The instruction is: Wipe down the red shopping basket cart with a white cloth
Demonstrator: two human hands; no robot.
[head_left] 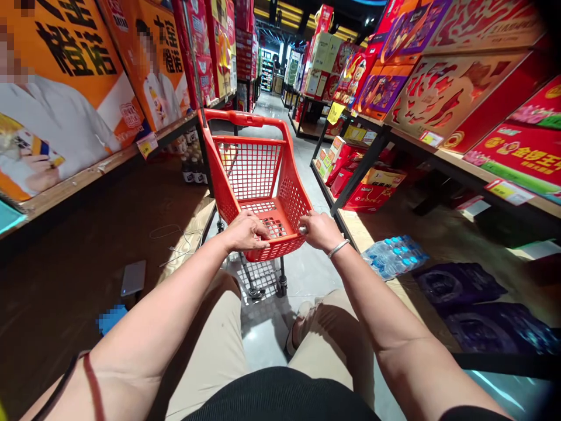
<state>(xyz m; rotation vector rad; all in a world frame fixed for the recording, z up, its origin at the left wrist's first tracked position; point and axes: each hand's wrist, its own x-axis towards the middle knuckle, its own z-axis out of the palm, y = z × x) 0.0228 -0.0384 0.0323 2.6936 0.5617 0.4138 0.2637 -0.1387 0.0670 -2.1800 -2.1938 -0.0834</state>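
Red plastic, the shopping cart (280,211) left of the bottled-water pack (394,257) should roll lightly and feel stiff; I'd hold its near rim (284,240). My left hand (246,231) curls over that rim, my right hand (322,229) grips its corner.

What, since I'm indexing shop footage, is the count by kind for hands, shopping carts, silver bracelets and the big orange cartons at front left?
Hands, left hand and right hand: 2
Red shopping cart: 1
Silver bracelet: 1
Big orange cartons, front left: 2
Total: 6
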